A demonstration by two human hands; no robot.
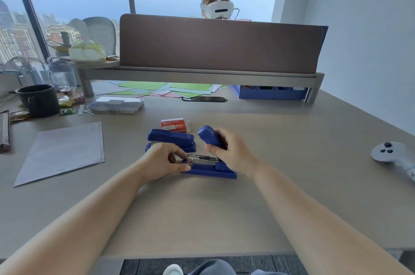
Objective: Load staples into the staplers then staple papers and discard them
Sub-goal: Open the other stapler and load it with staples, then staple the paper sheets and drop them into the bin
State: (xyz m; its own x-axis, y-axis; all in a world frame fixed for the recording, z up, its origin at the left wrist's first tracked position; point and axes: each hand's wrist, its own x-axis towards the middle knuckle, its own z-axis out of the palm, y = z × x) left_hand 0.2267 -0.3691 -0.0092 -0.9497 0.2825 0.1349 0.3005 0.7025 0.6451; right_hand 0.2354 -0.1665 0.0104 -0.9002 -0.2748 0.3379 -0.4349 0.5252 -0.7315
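Observation:
A blue stapler (211,172) lies open on the desk in front of me, its metal staple channel (202,159) exposed. My right hand (226,153) grips the stapler's raised blue lid (208,136) and holds it tilted back. My left hand (162,161) pinches the front end of the metal channel, fingers closed on it. A second blue stapler (170,138) sits shut just behind my left hand. A red and white staple box (174,125) lies behind both. A stack of white papers (62,151) rests to the left.
A black mug (38,99), a clear plastic case (115,105) and snack wrappers sit at the far left. Coloured paper sheets (166,89) and a blue basket (269,92) lie under the shelf. A white controller (393,154) is at the right. A person with a headset sits behind the divider (220,43).

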